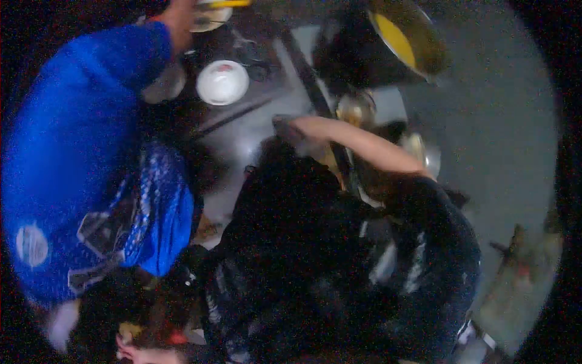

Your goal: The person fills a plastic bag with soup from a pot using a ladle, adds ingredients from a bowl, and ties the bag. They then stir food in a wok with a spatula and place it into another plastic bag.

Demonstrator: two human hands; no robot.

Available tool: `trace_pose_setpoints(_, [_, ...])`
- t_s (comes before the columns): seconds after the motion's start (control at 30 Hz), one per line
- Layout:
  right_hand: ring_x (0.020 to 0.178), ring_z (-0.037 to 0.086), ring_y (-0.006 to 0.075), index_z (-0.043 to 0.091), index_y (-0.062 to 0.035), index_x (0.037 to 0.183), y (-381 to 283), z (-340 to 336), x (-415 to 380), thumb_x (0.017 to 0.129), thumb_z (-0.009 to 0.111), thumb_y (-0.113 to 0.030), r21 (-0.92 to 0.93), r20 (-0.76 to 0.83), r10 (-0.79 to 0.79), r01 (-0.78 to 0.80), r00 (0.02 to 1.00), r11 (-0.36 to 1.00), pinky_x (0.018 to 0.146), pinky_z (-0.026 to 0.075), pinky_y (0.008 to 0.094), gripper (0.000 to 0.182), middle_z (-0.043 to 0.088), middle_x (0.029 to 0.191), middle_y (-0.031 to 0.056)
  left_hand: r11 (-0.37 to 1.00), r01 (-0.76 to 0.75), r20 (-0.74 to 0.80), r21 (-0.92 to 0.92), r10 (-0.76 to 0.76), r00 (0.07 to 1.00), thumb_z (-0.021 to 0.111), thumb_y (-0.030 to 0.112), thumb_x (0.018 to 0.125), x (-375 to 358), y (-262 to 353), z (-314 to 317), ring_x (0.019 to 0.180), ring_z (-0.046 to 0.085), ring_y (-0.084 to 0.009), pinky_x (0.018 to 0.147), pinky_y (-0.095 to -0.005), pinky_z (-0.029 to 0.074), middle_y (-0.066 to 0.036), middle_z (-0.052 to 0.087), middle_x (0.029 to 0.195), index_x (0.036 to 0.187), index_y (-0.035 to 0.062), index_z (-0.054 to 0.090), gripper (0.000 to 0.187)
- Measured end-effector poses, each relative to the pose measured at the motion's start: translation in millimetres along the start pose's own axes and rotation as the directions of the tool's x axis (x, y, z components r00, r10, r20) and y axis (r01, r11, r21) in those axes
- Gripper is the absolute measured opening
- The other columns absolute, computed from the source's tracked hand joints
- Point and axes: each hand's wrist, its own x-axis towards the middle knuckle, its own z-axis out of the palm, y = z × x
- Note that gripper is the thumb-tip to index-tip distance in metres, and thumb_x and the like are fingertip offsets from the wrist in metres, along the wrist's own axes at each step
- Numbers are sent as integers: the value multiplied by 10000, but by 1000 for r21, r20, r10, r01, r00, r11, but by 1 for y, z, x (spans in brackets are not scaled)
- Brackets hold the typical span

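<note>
At the bottom left edge a pinkish, blurred hand (pixel 142 353) shows in part; it may be my left hand. Its fingers are too smeared to read, with small yellow and red patches close by. My right hand is out of view. In front of me a person in black (pixel 339 267) fills the middle, seen from above and behind. That person's bare forearm (pixel 370 144) reaches left over a grey work surface (pixel 239 136), the hand blurred at a dark object I cannot make out. A white bowl (pixel 222 82) with a red mark is beyond.
A person in blue (pixel 79 127) stands close on the left, one hand at a pale dish (pixel 211 17) with a yellow stick-like thing. A large pot (pixel 427 39) with yellow contents is at the upper right. Several blurred containers sit beside the forearm. Grey floor (pixel 503 121) lies right.
</note>
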Motion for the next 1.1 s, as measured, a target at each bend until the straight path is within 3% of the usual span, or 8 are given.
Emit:
trace_pose_setpoints(0.37, [699, 575, 275, 612, -63, 744, -53, 74, -58, 708, 492, -186, -26, -215, 166, -175, 963, 984, 585, 461, 365, 175, 591, 755, 154, 880, -461, 373, 117, 391, 841, 420, 195, 765, 232, 47, 226, 1094, 362, -280, 928, -395, 279, -187, 370, 1166, 1165, -47, 304, 482])
trace_pose_setpoints(0.6, [554, 469, 227, 432, -43, 681, -2, 157, -80, 806, 414, -285, 774, -460, 312, 203, 831, 601, 509, 370, 334, 272, 429, 571, 80, 912, -53, 168, -407, 132, 977, 441, 220, 783, -47, 85, 109, 1118, 362, -260, 932, -360, 286, -175, 354, 1208, 1213, -16, 271, 519])
trace_pose_setpoints(0.67, [569, 467, 200, 440, -46, 695, 19, 176, -102, 803, 412, -262, 197, -908, -4, 433, 420, 880, 533, 370, 315, 243, 438, 618, 86, 828, 313, 508, -464, -41, 860, 447, 228, 789, -165, 104, 99, 1124, 362, -255, 934, -351, 288, -171, 350, 1220, 1226, -8, 262, 530])
trace_pose_setpoints(0.77, [653, 503, 185, 462, -50, 755, 29, 182, -175, 796, 433, -187, 366, -807, 114, 341, 579, 866, 572, 384, 296, 146, 486, 706, 99, 599, 725, 861, -340, -111, 496, 456, 239, 796, -252, 161, 112, 1134, 362, -247, 936, -336, 291, -165, 343, 1238, 1247, 5, 248, 548])
trace_pose_setpoints(0.87, [766, 525, 168, 488, -56, 865, 69, 226, -211, 803, 480, -173, 439, -847, 157, 502, 507, 745, 646, 416, 284, 132, 529, 852, 84, 832, 357, 864, -424, 254, 434, 503, 163, 784, -271, 238, 185, 1087, 403, -221, 874, -303, 328, -134, 414, 1182, 1229, 58, 304, 499])
trace_pose_setpoints(0.93, [822, 516, 163, 494, -59, 916, 99, 247, -252, 793, 508, -175, 536, -822, 196, 607, 536, 587, 689, 419, 283, 169, 526, 910, 79, 927, 371, 992, -54, 94, -89, 523, 158, 779, -297, 281, 212, 901, 501, -157, 768, -261, 385, -84, 539, 988, 1097, 56, 452, 341])
trace_pose_setpoints(1.03, [905, 492, 152, 508, -54, 999, 148, 294, -322, 765, 565, -186, 678, -721, 512, 628, 467, 382, 765, 419, 294, 275, 514, 992, 64, 850, 525, 997, -37, 65, -34, 538, 108, 770, -340, 262, 244, 750, 504, -90, 682, -223, 400, -19, 572, 819, 970, 53, 522, 208])
trace_pose_setpoints(1.1, [891, 510, 235, 474, -17, 1045, 231, 380, -349, 680, 633, -322, 717, -695, 719, 100, 14, 690, 765, 413, 336, 501, 520, 949, 122, 837, 546, 997, 42, -72, 34, 535, 63, 752, -358, 269, 252, 793, 511, -122, 706, -243, 402, -47, 563, 875, 984, 44, 516, 233])
